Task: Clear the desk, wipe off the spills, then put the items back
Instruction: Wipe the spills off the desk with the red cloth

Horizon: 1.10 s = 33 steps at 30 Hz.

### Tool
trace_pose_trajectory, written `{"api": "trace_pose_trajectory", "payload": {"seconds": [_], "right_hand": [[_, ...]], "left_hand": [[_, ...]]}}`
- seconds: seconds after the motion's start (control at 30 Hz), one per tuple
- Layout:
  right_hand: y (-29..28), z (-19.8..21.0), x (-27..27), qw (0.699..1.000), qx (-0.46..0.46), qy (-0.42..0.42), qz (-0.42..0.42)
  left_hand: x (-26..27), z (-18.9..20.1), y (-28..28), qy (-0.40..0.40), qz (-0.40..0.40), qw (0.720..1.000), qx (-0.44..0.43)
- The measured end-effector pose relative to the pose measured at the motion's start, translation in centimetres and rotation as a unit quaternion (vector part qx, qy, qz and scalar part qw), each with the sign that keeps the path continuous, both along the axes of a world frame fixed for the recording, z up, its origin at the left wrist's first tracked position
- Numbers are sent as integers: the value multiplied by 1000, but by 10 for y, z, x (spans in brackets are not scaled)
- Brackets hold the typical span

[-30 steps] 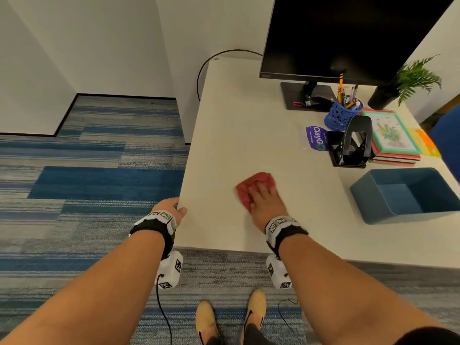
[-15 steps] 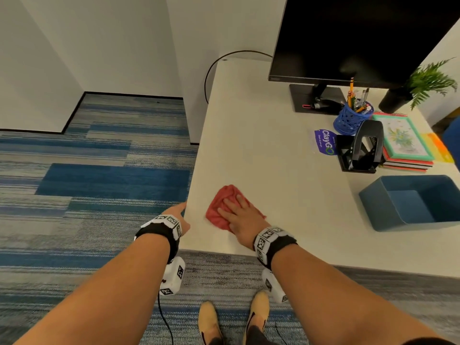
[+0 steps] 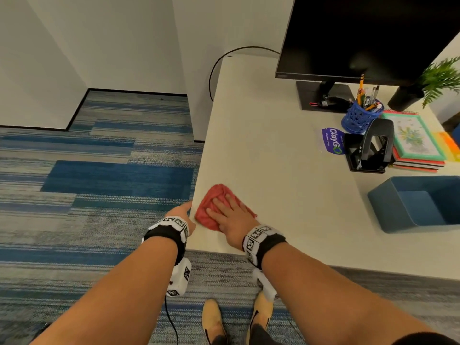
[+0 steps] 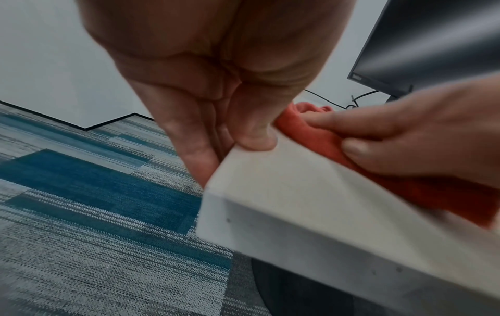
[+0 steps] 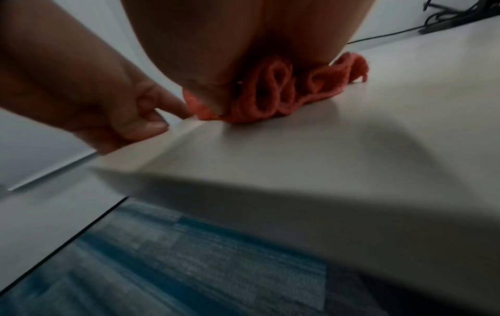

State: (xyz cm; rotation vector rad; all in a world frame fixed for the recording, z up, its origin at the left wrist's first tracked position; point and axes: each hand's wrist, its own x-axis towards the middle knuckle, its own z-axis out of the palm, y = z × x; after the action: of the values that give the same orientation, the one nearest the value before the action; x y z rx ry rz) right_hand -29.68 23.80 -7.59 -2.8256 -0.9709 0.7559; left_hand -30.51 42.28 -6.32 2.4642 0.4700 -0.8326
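Head view shows a pale desk (image 3: 286,170) standing against a white wall, with striped blue and grey carpet (image 3: 99,195) on the floor to its left. Along the far right of the desk stand a dark monitor (image 3: 361,33), a blue pen cup (image 3: 359,117), a black hole punch (image 3: 371,148), a stack of notebooks (image 3: 415,143), a potted plant (image 3: 428,83) and an open blue bin (image 3: 420,202); a purple packet (image 3: 332,144) lies flat just left of the punch.

At the near left corner of the desk lies a bunched red cloth (image 3: 211,205), close to the left edge. The right hand (image 3: 231,217) lies flat on top of it, fingers stretched out and slightly spread, pressing it to the surface rather than clutching it; the right wrist view shows the cloth's folds squeezed under the palm. Cloth sticks out beyond the fingertips and beside the wrist.

The left hand (image 3: 183,212) sits just beside the cloth at the desk's left edge. In the left wrist view its thumb (image 4: 257,136) rests on the top surface and its fingers (image 4: 194,154) curl down over the side, gripping the edge. Both forearms reach forward from the bottom of the head view, each with a banded wrist camera.
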Motion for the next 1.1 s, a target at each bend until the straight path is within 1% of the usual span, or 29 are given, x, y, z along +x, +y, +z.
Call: {"api": "trace_pose_trajectory", "payload": {"seconds": [0.03, 0.07, 0.17, 0.2, 0.23, 0.3, 0.4, 0.47, 0.53, 0.6, 0.67, 0.73, 0.77, 0.8, 0.83, 0.9, 0.97, 1.0, 1.03, 1.1], "right_hand": [[-12, 1, 1, 1000, -7, -3, 4], [-23, 1, 6, 1000, -17, -7, -13], [-35, 8, 28, 990, -42, -12, -137], [-28, 9, 36, 984, -44, -1, -172], [-18, 10, 41, 981, -46, 10, -189], [8, 10, 39, 985, -40, 17, -169], [31, 7, 13, 997, -10, 11, -74], [27, 3, -6, 999, 10, 9, -30], [4, -1, -9, 1000, 8, 0, -23], [-27, -4, 0, 997, -15, -23, -74], [-52, -2, 13, 983, -36, -39, -176], [-55, 2, 22, 965, -41, -18, -258], [-48, 5, 23, 961, -38, -14, -272], [-39, 6, 20, 963, -32, -15, -266], [-29, 6, 14, 970, -23, -18, -240], [-17, 5, -2, 986, -9, -22, -165], [-25, 2, -12, 992, -2, -27, -124], [-35, 1, -11, 992, -1, -32, -125], [-47, 0, -9, 989, -5, -37, -145], [-77, -2, -3, 970, -20, -44, -240]], "left_hand": [[0, 0, 0, 5, 0, 1000, -2], [1, 1, 0, 9, 1, 1000, -4], [1, 3, -1, 16, 5, 1000, -7], [1, 3, -1, 16, 4, 1000, -8], [1, 3, 0, 15, 2, 1000, -9], [0, 1, 0, 9, 6, 1000, -13], [-4, 1, -1, -14, 14, 1000, 1], [-5, 2, -3, -35, 16, 999, -1], [-3, 3, -3, -19, 10, 1000, -8], [-1, 3, -1, 10, 9, 1000, -10], [1, 3, -1, 25, 15, 1000, -8], [2, 3, -2, 30, 7, 1000, 0], [3, 3, -2, 32, -2, 999, 6], [4, 5, -4, 32, -10, 999, 15], [6, 6, -5, 29, -20, 999, 27], [10, 10, -9, 19, -35, 998, 52], [15, 14, -15, 16, -42, 997, 68], [17, 16, -18, 14, -41, 997, 69], [19, 16, -20, 12, -36, 997, 69], [24, 16, -25, 4, -25, 997, 69]]}}
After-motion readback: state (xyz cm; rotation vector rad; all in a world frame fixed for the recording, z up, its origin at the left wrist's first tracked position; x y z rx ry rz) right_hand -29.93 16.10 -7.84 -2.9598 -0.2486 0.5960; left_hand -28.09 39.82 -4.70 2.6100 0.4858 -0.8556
